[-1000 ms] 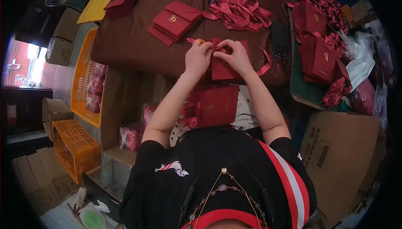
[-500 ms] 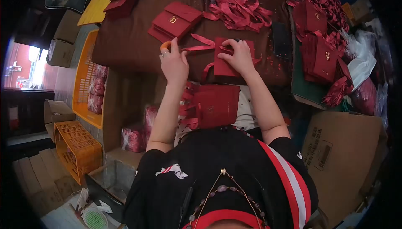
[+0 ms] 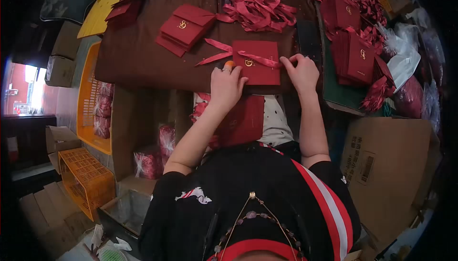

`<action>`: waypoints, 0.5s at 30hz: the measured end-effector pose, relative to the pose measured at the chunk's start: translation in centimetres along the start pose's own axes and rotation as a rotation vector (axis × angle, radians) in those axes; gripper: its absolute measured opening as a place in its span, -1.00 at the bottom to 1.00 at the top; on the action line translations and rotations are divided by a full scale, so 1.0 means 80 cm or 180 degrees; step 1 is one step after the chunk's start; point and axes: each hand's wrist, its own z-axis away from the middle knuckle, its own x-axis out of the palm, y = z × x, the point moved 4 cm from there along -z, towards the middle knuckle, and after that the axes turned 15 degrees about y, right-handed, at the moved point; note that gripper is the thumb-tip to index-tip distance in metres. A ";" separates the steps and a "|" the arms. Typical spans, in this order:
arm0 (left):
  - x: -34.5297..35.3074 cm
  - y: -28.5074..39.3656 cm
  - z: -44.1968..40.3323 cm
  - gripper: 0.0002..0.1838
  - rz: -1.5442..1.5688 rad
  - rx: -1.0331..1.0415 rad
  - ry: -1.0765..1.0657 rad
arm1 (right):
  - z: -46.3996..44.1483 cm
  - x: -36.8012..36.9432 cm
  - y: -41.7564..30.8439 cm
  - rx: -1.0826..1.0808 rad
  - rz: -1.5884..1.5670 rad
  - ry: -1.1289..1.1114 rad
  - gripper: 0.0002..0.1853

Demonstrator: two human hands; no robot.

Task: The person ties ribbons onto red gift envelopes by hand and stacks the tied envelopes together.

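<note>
A flat red envelope-style pouch with a gold logo lies on the brown padded surface in front of me. A red ribbon runs across it, and its loose tails reach out to the left. At the pouch's lower left edge is my left hand, thumb and fingers apart, with an orange cover on one finger. My right hand is closed in a pinch at the pouch's right edge, on the ribbon's right end. More red pouches lie on my lap, partly behind my left forearm.
A pouch stack and a ribbon heap lie further back. Another stack of pouches stands on the green surface at right. A yellow crate holds bagged red goods at left. A large carton stands at lower right.
My left hand has come down and right to the pouch's edge. My right hand has moved off the pouch's top to its right side. The ribbon now stretches across the logo.
</note>
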 end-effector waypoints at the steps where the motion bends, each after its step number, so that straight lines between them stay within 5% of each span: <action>1: 0.000 0.000 0.000 -0.61 -0.0031 -0.0055 -0.0051 | 0.005 0.014 0.006 -0.0179 0.0104 0.0051 -0.63; 5: 0.000 -0.006 0.005 -0.61 0.0109 -0.0136 0.0047 | 0.002 0.013 -0.001 -0.0207 -0.0362 0.0487 -0.80; 7: 0.001 -0.010 0.005 -0.60 0.0118 -0.0185 0.0018 | -0.004 -0.004 -0.016 -0.0431 -0.1605 0.0825 -0.89; 8: 0.003 -0.011 0.006 -0.59 0.0157 -0.0213 -0.0027 | -0.004 0.001 -0.020 0.0074 -0.2920 0.0817 -0.89; 11: 0.004 -0.010 0.005 -0.59 0.0077 -0.0242 0.0160 | 0.003 -0.018 -0.064 -0.0258 -0.3719 0.0628 -0.90; 15: 0.003 -0.010 0.000 -0.56 0.0117 -0.0535 0.0052 | 0.024 -0.012 -0.110 -0.1959 -0.2461 0.0521 -0.83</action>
